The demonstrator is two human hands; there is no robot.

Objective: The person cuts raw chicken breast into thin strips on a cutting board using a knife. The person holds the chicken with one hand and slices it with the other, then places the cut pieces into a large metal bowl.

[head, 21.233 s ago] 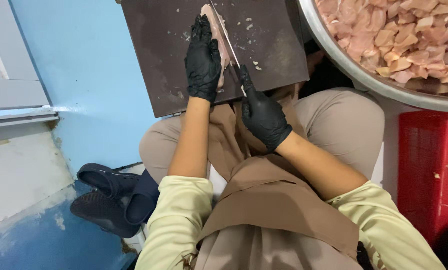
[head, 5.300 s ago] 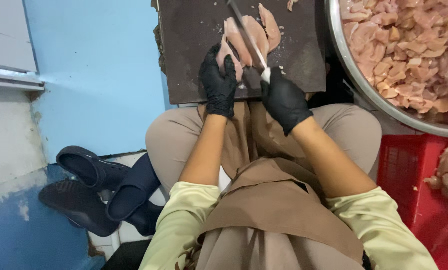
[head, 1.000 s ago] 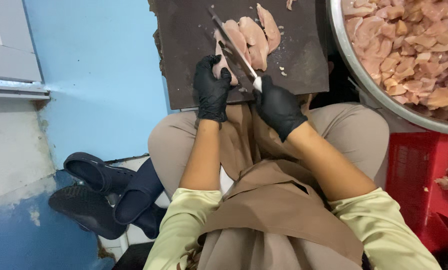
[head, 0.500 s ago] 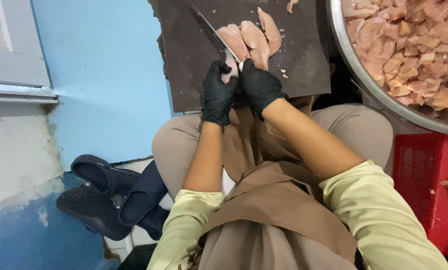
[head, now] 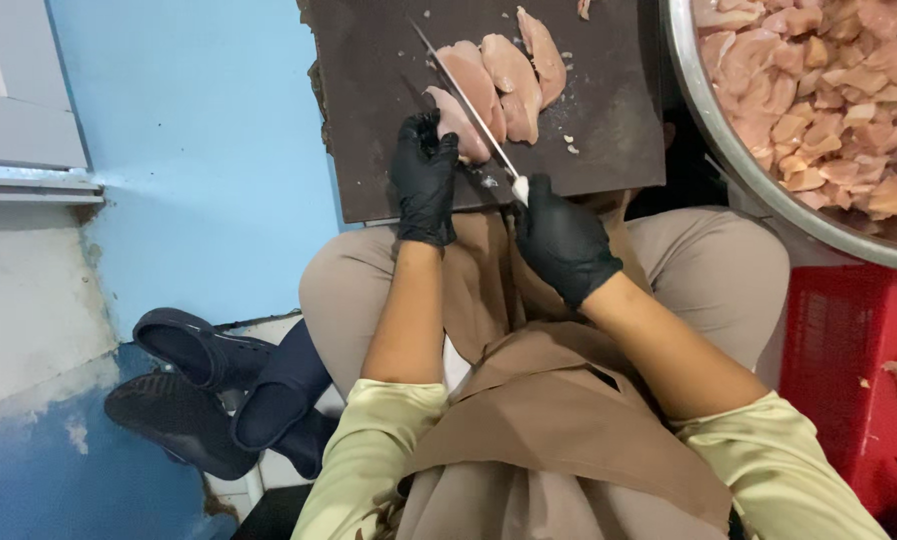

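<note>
far left, a grey panel (head: 24, 95) against a blue wall (head: 199, 150); below it, dark shoes (head: 209, 390) piled on the floor. moving right — dark cutting board (head: 369, 150) resting over the person's knees, near edge just above the lap. left hand (head: 426, 180) in a black glove, fingers curled down and pressed onto the near end of a raw chicken piece (head: 459, 125), pinning it to the board. two more chicken fillets (head: 514, 80) lie side by side just beyond it, touching each other. knife (head: 464, 100) crosses the pinned piece on a diagonal, blade tip toward the board's far left, white handle end showing at the right hand (head: 564, 240) — black glove, fist wrapped tight round the handle at the board's near edge. a few small scraps (head: 569, 145) on the board right of the fillets. brown apron (head: 569, 420) and pale yellow-green sleeves below. far right, big metal bowl (head: 709, 110) heaped with diced chicken chunks (head: 829, 90), a red crate (head: 849, 360) beneath it.
</note>
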